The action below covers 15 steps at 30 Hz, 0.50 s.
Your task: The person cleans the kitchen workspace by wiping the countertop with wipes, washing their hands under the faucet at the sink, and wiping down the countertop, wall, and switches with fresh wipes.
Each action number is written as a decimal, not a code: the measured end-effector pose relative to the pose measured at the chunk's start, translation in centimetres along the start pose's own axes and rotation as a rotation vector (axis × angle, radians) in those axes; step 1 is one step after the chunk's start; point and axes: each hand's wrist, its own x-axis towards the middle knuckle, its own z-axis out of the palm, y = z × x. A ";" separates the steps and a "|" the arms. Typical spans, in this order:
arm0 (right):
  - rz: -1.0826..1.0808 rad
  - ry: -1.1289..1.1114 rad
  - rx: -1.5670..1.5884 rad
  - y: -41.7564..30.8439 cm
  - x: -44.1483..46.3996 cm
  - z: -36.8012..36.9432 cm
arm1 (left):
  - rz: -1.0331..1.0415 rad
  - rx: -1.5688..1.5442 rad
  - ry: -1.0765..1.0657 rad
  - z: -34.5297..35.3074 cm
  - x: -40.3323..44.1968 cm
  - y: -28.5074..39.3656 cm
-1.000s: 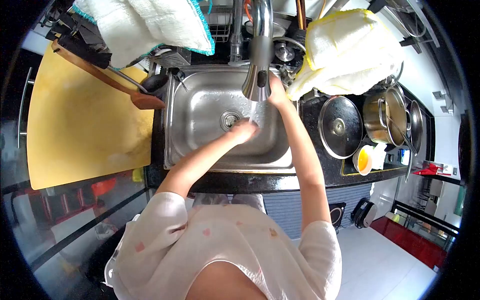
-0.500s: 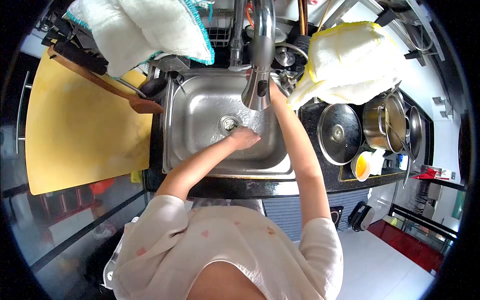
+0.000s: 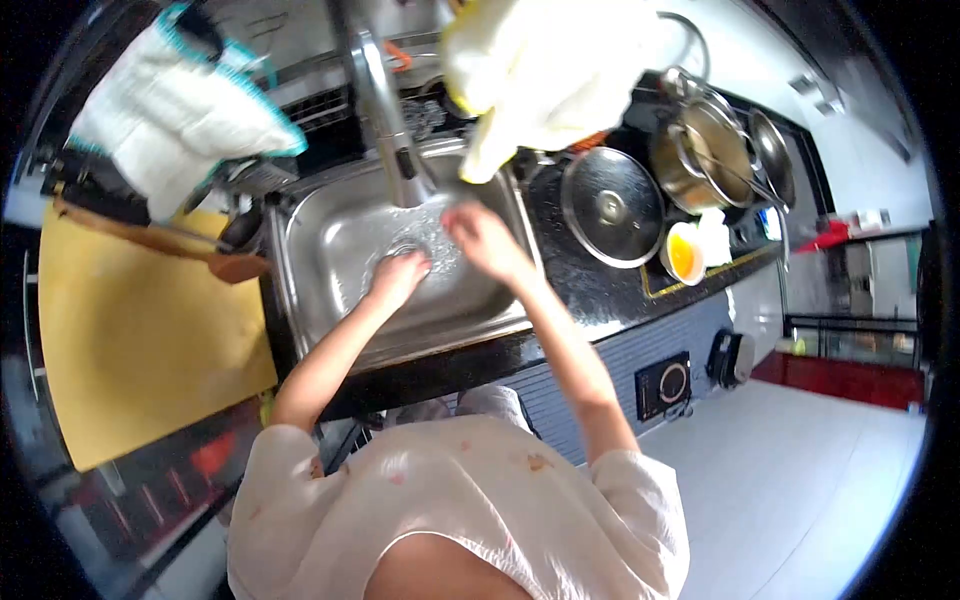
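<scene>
Both my hands are over the steel sink (image 3: 310, 270). My left hand (image 3: 400, 276) is low, near the drain (image 3: 405, 247); its fingers are loosely bent and somewhat apart, with nothing seen in them. To its right, my right hand (image 3: 484, 240) is raised a little, its fingers apart and slightly blurred, holding nothing visible. The pull-down faucet (image 3: 405, 180) hangs above the basin, just beyond both hands and touching neither. Water glistens on the sink bottom around the drain.
A yellow cutting board (image 3: 150, 350) with a wooden spatula (image 3: 238, 267) lies left. White cloths hang behind: one teal-edged (image 3: 180, 110), one yellow-edged (image 3: 540, 70). On the right are a glass lid (image 3: 612, 205), a steel pot (image 3: 685, 165) and a bowl of orange-yellow liquid (image 3: 684, 254).
My right hand has come away from behind the faucet toward the basin's middle. My left hand stays near the drain. The view has turned and shifted right.
</scene>
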 end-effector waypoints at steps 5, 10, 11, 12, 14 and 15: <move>0.270 0.092 0.140 -1.6 -14.9 0.3 | 0.079 0.677 -0.181 6.0 1.2 -9.3; 0.438 0.363 0.182 -5.4 -25.1 -2.2 | 0.137 0.482 0.170 0.7 -0.7 -0.9; 0.453 0.409 0.187 -5.9 -26.6 -2.6 | 0.159 0.323 0.275 0.8 -1.0 -0.4; 0.466 0.454 0.195 -6.1 -27.9 -3.1 | 0.172 0.162 0.373 1.0 -1.3 -0.1; 0.447 0.511 0.183 -5.7 -30.0 -3.7 | 0.051 0.044 0.240 3.6 0.7 -3.7; 0.460 0.528 0.181 -5.3 -30.7 -4.0 | -0.095 0.130 -0.021 5.9 2.9 -7.6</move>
